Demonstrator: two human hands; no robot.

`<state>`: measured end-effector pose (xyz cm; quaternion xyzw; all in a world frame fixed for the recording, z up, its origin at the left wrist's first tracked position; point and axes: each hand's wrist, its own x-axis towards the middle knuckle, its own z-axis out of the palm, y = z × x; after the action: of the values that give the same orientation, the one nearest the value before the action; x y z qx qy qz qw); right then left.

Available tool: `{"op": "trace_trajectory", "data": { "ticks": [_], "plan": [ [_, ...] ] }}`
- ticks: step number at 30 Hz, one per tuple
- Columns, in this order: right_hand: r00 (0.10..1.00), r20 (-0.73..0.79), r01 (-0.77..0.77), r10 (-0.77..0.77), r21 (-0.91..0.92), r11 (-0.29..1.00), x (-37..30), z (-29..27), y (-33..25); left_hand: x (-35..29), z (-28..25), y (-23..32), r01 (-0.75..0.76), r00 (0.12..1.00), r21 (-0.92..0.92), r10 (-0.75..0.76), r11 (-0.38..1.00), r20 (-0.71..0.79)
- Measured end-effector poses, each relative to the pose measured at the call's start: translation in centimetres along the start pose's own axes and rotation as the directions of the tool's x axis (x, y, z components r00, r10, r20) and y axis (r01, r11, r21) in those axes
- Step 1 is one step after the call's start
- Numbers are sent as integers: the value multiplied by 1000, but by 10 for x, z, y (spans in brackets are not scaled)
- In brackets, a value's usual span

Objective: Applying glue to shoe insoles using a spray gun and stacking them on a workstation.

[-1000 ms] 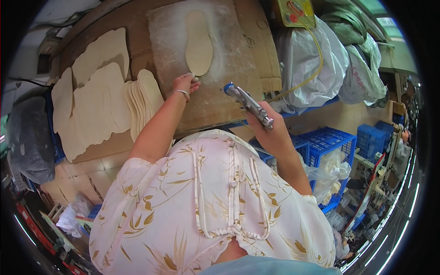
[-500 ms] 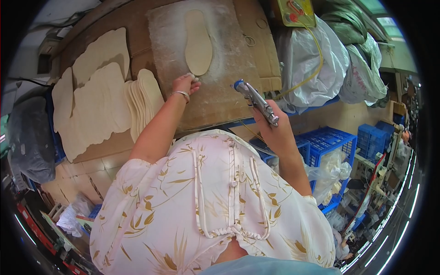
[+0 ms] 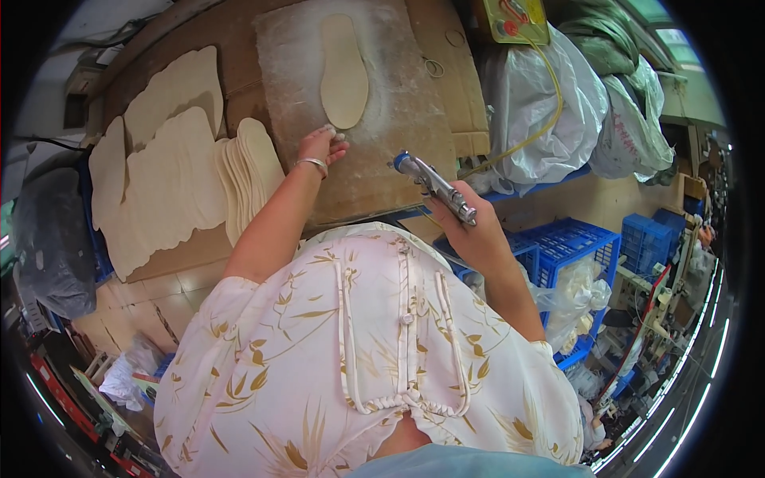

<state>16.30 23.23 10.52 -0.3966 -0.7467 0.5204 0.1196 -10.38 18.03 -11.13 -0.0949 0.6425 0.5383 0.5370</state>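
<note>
My right hand (image 3: 470,229) is wrapped round a metal spray gun (image 3: 437,188) with a blue ring at its nozzle end. The gun is tilted, its nozzle toward the board. A cream insole (image 3: 344,76) lies flat on a worn, white-dusted board (image 3: 291,88). My left hand (image 3: 320,146) is beside the insole's near end, its fingers curled in and the fingertips whitish. Whether they pinch the insole's edge or something small, I cannot make out. To the left, a fanned stack of similar insoles (image 3: 249,171) lies next to larger cream sheets (image 3: 171,179) with wavy edges.
A yellow hose (image 3: 555,99) runs down from a yellow container (image 3: 526,12) at the upper right. White plastic sacks (image 3: 542,103) bulge beside the table. Blue crates (image 3: 570,239) stand near my right arm, and a dark plastic bag (image 3: 56,239) is at the far left.
The spray gun and my right hand have moved slightly left and up, nearer the insole. My left hand keeps almost the same place.
</note>
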Motion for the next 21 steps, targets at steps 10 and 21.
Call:
{"op": "trace_trajectory", "data": {
  "ticks": [10,21],
  "plan": [
    [1000,0,21,-21,8,1000,-5,-4,-1,0,3,2,10,1000,-17,-10,1000,-7],
    [951,-214,-211,224,83,974,15,-24,7,-3,9,8,-204,974,16,204,979,-94]
  ]
}}
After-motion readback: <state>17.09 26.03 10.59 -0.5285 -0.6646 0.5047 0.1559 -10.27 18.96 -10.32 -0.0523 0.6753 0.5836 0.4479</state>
